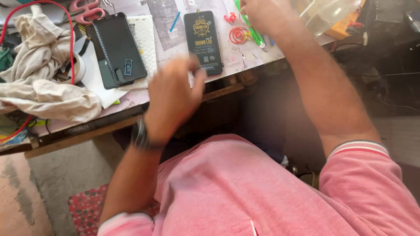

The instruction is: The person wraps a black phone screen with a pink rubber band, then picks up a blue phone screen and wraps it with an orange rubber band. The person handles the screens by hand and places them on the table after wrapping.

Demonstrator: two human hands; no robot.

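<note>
Cluttered workbench under blurred hands, phone screen nearby

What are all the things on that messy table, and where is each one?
Phone: one, black, lying flat left of middle on the table.
Flat box: one, black with gold print, middle of the table.
Cloth: one, beige, crumpled at the left end.
Scissors: one pair, pink handles, top left.
Red cable: one, looped around the cloth.
Wire coil: one, red, right of the box.
Green tool: one, under the right hand.
Table: one, wooden edge, pale top.
Mat: one, red with dots, on the floor.
Left hand: blurred, by the box's lower end; dark wristband.
Right hand: over the green tool.
</note>
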